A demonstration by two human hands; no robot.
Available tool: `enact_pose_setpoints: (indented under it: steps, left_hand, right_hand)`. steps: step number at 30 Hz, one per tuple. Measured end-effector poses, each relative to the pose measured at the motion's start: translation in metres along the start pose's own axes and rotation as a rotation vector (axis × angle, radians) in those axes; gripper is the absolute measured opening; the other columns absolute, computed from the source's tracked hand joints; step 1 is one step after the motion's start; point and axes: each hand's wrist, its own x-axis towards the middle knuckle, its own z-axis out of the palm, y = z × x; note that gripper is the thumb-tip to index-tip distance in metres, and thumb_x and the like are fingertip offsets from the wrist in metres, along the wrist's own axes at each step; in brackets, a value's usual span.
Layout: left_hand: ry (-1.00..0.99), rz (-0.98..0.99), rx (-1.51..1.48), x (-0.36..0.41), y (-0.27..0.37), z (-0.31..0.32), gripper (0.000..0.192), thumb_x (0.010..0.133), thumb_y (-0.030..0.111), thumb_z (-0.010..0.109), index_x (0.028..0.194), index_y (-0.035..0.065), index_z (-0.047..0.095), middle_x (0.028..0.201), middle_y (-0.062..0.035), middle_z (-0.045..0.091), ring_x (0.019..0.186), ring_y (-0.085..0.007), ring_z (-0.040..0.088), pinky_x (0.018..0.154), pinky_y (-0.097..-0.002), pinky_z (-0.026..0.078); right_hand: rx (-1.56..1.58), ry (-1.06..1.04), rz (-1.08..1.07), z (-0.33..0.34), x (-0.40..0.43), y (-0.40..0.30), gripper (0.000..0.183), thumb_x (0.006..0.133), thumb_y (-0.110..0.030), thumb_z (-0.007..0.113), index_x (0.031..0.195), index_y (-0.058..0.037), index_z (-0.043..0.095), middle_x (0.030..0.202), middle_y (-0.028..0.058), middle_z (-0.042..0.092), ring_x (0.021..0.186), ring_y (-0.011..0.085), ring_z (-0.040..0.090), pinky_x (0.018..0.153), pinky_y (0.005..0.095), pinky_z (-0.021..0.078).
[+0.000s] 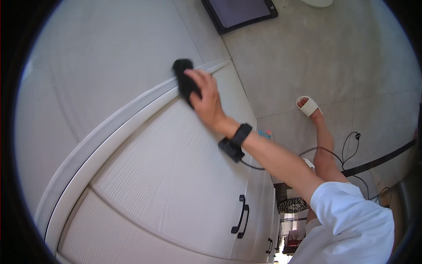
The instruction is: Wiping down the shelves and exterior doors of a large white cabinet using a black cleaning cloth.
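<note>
My right hand [207, 99] holds a dark, soft-looking thing [186, 81], perhaps a cloth, blurred by motion. The fingers lie over it with the thumb on its lower side. It rests across the pale raised trim [132, 110] along the top of a white wood-grain cabinet door [171, 158], and its upper end overlaps the smooth pale surface [115, 49] beyond. A black strap with a small box [232, 150] and a cable is on my right wrist. My left hand is out of view.
Black handles [243, 216] are on the cabinet doors. A dark-framed flat item [245, 13] lies at the top on the tiled floor [296, 59]. My foot in a white slide [309, 106] stands on the tiles. A black cable [343, 151] loops beside my leg, near a curved black edge [379, 160].
</note>
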Motion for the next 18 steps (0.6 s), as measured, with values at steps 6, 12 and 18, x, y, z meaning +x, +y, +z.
enact_pose_setpoints:
  steps: [6,12,18]
  left_hand:
    - [-0.021,0.033,-0.064,0.049,0.026,0.052,0.094,0.080,0.009,0.068,0.140,-0.0091,-0.002,0.127,-0.0325,0.034,0.114,-0.0391,0.041,0.102,-0.0519,0.030]
    - [-0.035,-0.012,-0.056,0.069,0.037,0.067,0.093,0.080,0.009,0.068,0.139,-0.0099,-0.001,0.127,-0.0329,0.034,0.114,-0.0395,0.040,0.103,-0.0521,0.029]
    - [-0.053,-0.009,-0.102,0.091,0.054,0.082,0.093,0.080,0.010,0.068,0.139,-0.0107,0.000,0.127,-0.0333,0.034,0.115,-0.0399,0.039,0.103,-0.0524,0.028]
  right_hand:
    - [-0.283,0.000,0.423,-0.042,-0.008,0.191,0.046,0.074,-0.003,0.053,0.120,-0.0058,0.056,0.118,0.0182,0.053,0.110,0.0344,0.051,0.097,0.0388,0.0396]
    - [0.049,0.005,0.078,-0.001,0.010,0.116,0.044,0.075,-0.007,0.056,0.120,-0.0085,0.057,0.123,0.0187,0.050,0.115,0.0371,0.044,0.101,0.0415,0.0354]
    - [-0.404,-0.173,0.438,-0.041,0.024,0.287,0.042,0.076,-0.007,0.058,0.118,-0.0064,0.059,0.112,0.0189,0.058,0.105,0.0368,0.054,0.093,0.0383,0.0431]
